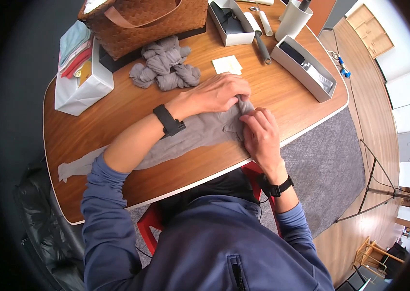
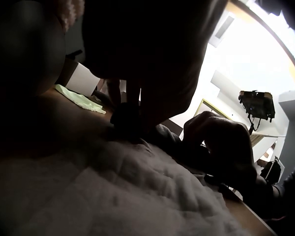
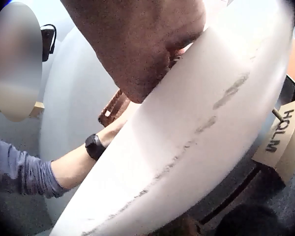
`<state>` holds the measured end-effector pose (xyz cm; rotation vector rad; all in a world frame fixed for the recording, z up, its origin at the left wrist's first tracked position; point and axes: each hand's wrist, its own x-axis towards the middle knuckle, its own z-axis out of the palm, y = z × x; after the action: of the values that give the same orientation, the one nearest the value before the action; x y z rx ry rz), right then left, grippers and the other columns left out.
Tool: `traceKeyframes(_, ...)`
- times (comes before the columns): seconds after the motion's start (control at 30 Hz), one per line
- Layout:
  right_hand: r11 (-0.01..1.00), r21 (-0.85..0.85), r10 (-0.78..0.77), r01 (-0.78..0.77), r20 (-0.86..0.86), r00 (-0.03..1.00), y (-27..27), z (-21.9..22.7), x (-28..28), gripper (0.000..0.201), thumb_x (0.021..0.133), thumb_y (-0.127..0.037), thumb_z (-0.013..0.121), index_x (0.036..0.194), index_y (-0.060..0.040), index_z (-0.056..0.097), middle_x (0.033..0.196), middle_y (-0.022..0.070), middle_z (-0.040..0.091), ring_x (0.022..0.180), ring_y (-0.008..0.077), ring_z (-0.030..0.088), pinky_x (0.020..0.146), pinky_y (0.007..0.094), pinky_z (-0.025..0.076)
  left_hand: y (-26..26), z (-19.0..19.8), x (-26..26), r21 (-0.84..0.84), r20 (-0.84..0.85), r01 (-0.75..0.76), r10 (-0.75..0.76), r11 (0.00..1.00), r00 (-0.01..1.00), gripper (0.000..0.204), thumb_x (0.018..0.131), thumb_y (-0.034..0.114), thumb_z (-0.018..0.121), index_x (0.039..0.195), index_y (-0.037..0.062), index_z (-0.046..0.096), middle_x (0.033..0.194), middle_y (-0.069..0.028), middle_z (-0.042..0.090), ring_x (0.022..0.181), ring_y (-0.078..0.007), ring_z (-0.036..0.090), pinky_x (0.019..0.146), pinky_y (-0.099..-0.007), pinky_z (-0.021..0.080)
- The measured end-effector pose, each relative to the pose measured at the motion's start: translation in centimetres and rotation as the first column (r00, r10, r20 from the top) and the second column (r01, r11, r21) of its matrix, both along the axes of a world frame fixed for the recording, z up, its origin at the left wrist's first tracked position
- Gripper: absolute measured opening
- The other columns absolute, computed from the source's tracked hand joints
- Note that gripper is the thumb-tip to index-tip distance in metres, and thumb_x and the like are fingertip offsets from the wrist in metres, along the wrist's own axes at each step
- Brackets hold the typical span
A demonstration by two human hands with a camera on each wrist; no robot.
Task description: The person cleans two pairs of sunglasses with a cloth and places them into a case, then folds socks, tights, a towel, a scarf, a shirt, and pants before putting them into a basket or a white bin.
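Note:
A long, thin grey cloth (image 1: pixel 181 140) lies stretched across the wooden table, its narrow end at the left. My left hand (image 1: pixel 222 92) pinches the gathered right end from above with curled fingers. Just below, my right hand (image 1: pixel 262 136) grips the same end near the table's front edge. In the left wrist view the wrinkled cloth (image 2: pixel 113 191) fills the foreground, both hands dark against the light. The right wrist view shows my right hand (image 3: pixel 142 44) over the white table edge (image 3: pixel 177 137); the cloth is hidden there. Several knotted grey cloth bundles (image 1: pixel 166 63) lie piled behind my left forearm.
A woven basket (image 1: pixel 151 29) stands at the back, beside a white box (image 1: pixel 86 92) of folded cloths. Yellow paper notes (image 1: pixel 227 64) lie beyond my left hand. Grey trays (image 1: pixel 304 72), a black-handled tool (image 1: pixel 263 48) and a white cylinder (image 1: pixel 293 20) occupy the back right.

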<state>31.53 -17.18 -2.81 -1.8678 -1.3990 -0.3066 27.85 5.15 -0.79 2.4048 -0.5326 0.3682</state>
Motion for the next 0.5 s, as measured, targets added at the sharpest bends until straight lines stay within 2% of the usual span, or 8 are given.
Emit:
traceKeyframes(0.07, 0.994, 0.073, -0.071, 0.085, -0.177, 0.982, 0.05, 0.50, -0.38, 0.018, 0.080, 0.005, 0.069, 0.097, 0.0000, 0.064, 0.096, 0.0155, 0.061, 0.094, 0.0356, 0.059, 0.082, 0.0441, 0.050, 0.12, -0.33, 0.06, 0.003, 0.004, 0.021, -0.021, 1.000, 1.000, 0.018, 0.073, -0.007, 0.066, 0.089, -0.0021, 0.062, 0.094, -0.0134, 0.067, 0.092, -0.0354, 0.063, 0.081, -0.0443, 0.051)
traceKeyframes(0.17, 0.962, 0.008, -0.268, 0.275, -0.186, 0.945, 0.02, -0.10, -0.22, 0.021, 0.080, 0.005, 0.070, 0.099, -0.0006, 0.063, 0.097, 0.0156, 0.062, 0.094, 0.0356, 0.059, 0.083, 0.0438, 0.050, 0.12, -0.43, -0.16, 0.007, 0.023, 0.048, -0.049, 0.999, 0.999, 0.017, 0.072, -0.008, 0.066, 0.088, -0.0023, 0.062, 0.092, -0.0134, 0.067, 0.090, -0.0349, 0.063, 0.080, -0.0437, 0.051)
traceKeyframes(0.23, 0.979, -0.037, -0.205, 0.202, -0.117, 0.972, -0.21, -0.37, 0.12, 0.024, 0.079, 0.004, 0.070, 0.102, -0.0007, 0.062, 0.099, 0.0161, 0.061, 0.094, 0.0364, 0.059, 0.083, 0.0438, 0.050, 0.19, -0.20, -0.14, 0.003, -0.002, 0.046, -0.046, 0.999, 0.999, 0.016, 0.072, -0.008, 0.065, 0.086, -0.0026, 0.062, 0.091, -0.0131, 0.067, 0.090, -0.0342, 0.064, 0.080, -0.0432, 0.052)
traceKeyframes(0.33, 0.994, -0.040, -0.100, 0.098, -0.030, 0.995, -0.46, -0.41, 0.34, 0.026, 0.079, 0.004, 0.070, 0.103, -0.0007, 0.061, 0.100, 0.0166, 0.061, 0.093, 0.0371, 0.059, 0.083, 0.0437, 0.050, -0.15, -0.31, -0.17, -0.198, -0.117, 0.006, -0.029, 0.980, 0.993, 0.014, 0.072, -0.008, 0.067, 0.084, -0.0030, 0.061, 0.092, -0.0125, 0.067, 0.091, -0.0333, 0.065, 0.080, -0.0423, 0.052)
traceKeyframes(0.37, 0.998, -0.030, -0.063, 0.063, -0.003, 0.998, -0.44, -0.39, 0.37, 0.026, 0.079, 0.004, 0.070, 0.102, -0.0006, 0.061, 0.099, 0.0167, 0.060, 0.093, 0.0374, 0.059, 0.082, 0.0436, 0.050, -0.01, -0.34, -0.15, -0.175, -0.125, 0.020, -0.043, 0.984, 0.991, 0.015, 0.072, -0.007, 0.068, 0.085, -0.0029, 0.061, 0.092, -0.0124, 0.067, 0.091, -0.0332, 0.065, 0.080, -0.0424, 0.052)
traceKeyframes(0.47, 0.997, 0.069, -0.029, 0.037, -0.112, 0.993, -0.11, 0.10, -0.16, 0.025, 0.077, 0.006, 0.070, 0.099, -0.0011, 0.061, 0.098, 0.0166, 0.059, 0.092, 0.0368, 0.059, 0.081, 0.0436, 0.050, 0.55, -0.48, -0.09, -0.125, -0.168, 0.066, -0.087, 0.990, 0.982, 0.017, 0.073, -0.006, 0.069, 0.087, -0.0026, 0.061, 0.093, -0.0120, 0.067, 0.092, -0.0333, 0.066, 0.081, -0.0425, 0.052)
traceKeyframes(0.5, 0.995, 0.048, -0.082, 0.092, -0.190, 0.978, -0.14, -0.02, -0.24, 0.025, 0.076, 0.006, 0.070, 0.098, -0.0011, 0.061, 0.099, 0.0163, 0.059, 0.093, 0.0367, 0.059, 0.081, 0.0434, 0.050, 0.70, -0.56, -0.12, -0.121, -0.194, 0.079, -0.102, 0.990, 0.976, 0.018, 0.073, -0.006, 0.070, 0.088, -0.0025, 0.061, 0.092, -0.0119, 0.066, 0.092, -0.0336, 0.066, 0.082, -0.0426, 0.052)
